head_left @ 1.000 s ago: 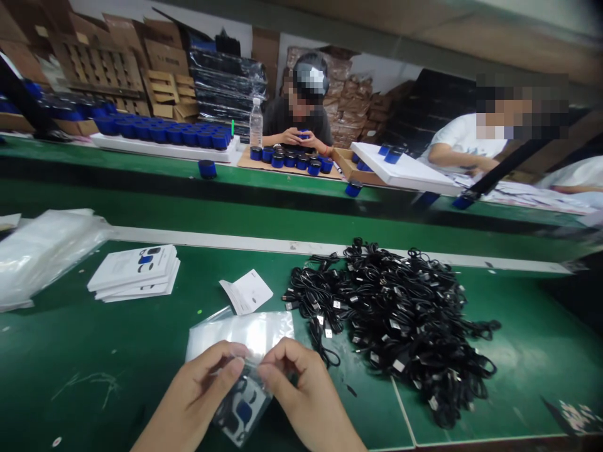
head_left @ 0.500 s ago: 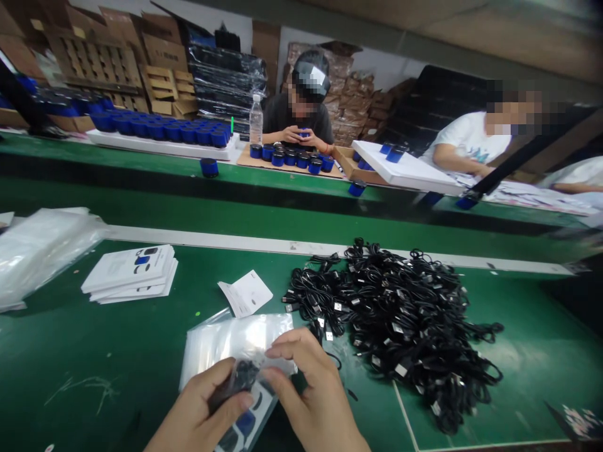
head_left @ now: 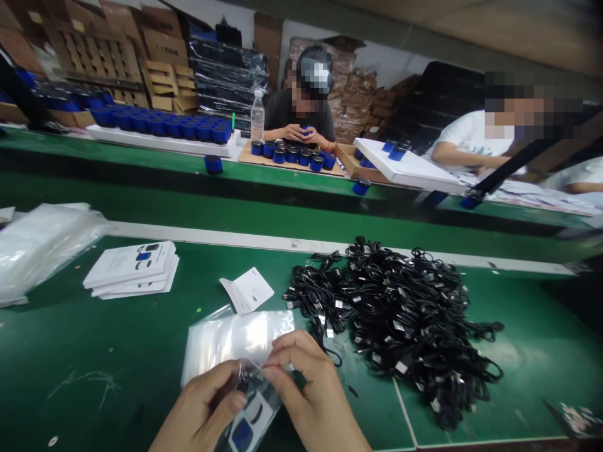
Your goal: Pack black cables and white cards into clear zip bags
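My left hand [head_left: 202, 408] and my right hand [head_left: 311, 389] meet low in the view, pinching the mouth of a small clear plastic bag [head_left: 252, 376]. Inside it lie a dark coiled cable and a white printed leaflet [head_left: 249, 422] with a blue picture. Just behind my hands is a stack of clear bags [head_left: 235, 340]. To the right, a large heap of black cables [head_left: 396, 320] lies close to my right hand. A white card [head_left: 247, 290] lies farther up, and a stack of white leaflets [head_left: 132, 270] sits to the left.
A bundle of plastic bags [head_left: 42, 248] lies at the left of my green workbench [head_left: 94, 370]. Across a gap, a person [head_left: 301, 107] handles a blue cylinder [head_left: 306, 130] at a second bench. Another person [head_left: 471, 141] works at the right.
My hands have moved closer together at the bag's mouth since a second ago. The dark cable now shows inside the bag, above the leaflet. The whole view has shifted slightly.
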A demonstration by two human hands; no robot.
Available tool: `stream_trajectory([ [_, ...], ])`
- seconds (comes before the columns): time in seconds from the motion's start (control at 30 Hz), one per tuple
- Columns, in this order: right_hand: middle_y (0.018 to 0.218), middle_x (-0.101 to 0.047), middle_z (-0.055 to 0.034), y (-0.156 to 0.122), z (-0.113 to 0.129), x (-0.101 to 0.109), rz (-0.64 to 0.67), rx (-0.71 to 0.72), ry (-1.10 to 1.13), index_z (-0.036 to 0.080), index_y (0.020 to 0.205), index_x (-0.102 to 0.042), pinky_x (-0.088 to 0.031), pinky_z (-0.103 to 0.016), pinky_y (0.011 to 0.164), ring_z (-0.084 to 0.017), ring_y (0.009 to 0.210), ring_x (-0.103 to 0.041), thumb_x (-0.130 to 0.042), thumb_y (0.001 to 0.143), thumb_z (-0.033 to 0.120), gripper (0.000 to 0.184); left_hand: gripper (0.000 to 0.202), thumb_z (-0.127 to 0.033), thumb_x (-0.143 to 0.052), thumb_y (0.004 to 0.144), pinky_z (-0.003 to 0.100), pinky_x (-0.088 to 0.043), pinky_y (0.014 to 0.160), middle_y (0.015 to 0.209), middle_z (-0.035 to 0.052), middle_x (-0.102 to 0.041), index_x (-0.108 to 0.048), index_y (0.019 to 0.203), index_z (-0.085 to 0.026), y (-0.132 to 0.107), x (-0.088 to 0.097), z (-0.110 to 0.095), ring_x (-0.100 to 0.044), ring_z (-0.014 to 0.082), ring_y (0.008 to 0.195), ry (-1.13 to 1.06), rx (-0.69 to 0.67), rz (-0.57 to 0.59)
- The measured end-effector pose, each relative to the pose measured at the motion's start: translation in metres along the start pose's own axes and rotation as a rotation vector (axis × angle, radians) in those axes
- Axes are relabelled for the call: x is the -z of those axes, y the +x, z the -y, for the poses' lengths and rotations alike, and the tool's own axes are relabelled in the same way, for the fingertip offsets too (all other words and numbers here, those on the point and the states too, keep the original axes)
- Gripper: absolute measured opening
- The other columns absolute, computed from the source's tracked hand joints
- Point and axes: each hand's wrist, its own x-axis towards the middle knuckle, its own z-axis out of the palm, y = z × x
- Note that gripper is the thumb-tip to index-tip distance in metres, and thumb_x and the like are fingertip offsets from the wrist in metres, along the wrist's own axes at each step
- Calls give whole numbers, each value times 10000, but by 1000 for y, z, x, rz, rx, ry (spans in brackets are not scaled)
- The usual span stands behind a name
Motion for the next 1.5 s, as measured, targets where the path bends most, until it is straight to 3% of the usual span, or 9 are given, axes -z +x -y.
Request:
stream_trajectory([
  [0.27,1051,-587,-58,-8,2,-1,183,19,-54,180,825,-686,-399,-308,930,-209,1076,-512,-741,735,129,118,344,-398,-457,882,185,-436,604,665,-9,-633,-642,670,-200,11,6,-15,-603,150,652,153,-13,117],
  [0.47,841,-594,-16,-6,-4,-1,139,-194,71,159,677,-637,-434,-278,808,-163,866,-579,-674,765,79,124,290,-422,-518,847,240,-486,732,875,15,-688,-652,1028,-239,-1,3,5,-636,183,818,-40,88,143],
  [0.53,811,-585,-9,-6,-7,1,121,-254,121,156,638,-616,-432,-277,785,-156,823,-581,-659,782,97,161,441,-400,-642,752,271,-507,715,897,14,-680,-582,1162,-252,-8,3,18,-636,186,779,-155,118,182],
  [0.7,878,-593,-15,-6,-6,8,239,-222,113,162,707,-666,-413,-283,819,-169,893,-574,-729,719,75,108,397,-253,-652,708,282,-512,681,752,1,-667,-620,1102,-219,-16,5,30,-622,175,690,-63,174,202],
  [0.9,879,-570,-38,-7,-8,7,272,-244,296,156,648,-624,-402,-307,831,-196,913,-563,-691,785,244,176,375,-403,-609,765,251,-493,650,757,6,-664,-641,1083,-207,-10,8,10,-610,181,707,2,85,206],
  [1.1,939,-568,-63,-9,-11,4,259,-274,311,159,674,-629,-380,-334,875,-213,954,-555,-653,804,294,189,418,-443,-702,672,208,-462,566,650,-22,-635,-671,1016,-208,-11,9,16,-559,150,580,216,110,42],
  [1.23,930,-580,-53,-11,-6,3,288,-263,310,169,684,-637,-401,-327,856,-208,940,-572,-631,816,267,164,298,-466,-581,782,193,-465,627,743,-13,-662,-653,942,-225,-10,7,8,-598,153,669,98,41,104],
  [1.33,830,-599,-22,-11,-2,3,313,-244,271,180,681,-644,-425,-290,753,-177,818,-587,-614,824,242,159,306,-469,-503,835,165,-427,572,637,-36,-593,-639,724,-218,-8,4,-4,-547,124,617,27,66,12],
  [1.5,722,-598,11,-10,0,2,100,-335,185,192,833,-600,-427,-275,663,-166,697,-576,-633,763,182,78,251,-457,-556,795,144,-432,555,633,-46,-629,-662,727,-241,-4,8,-8,-559,113,589,14,42,-169],
])
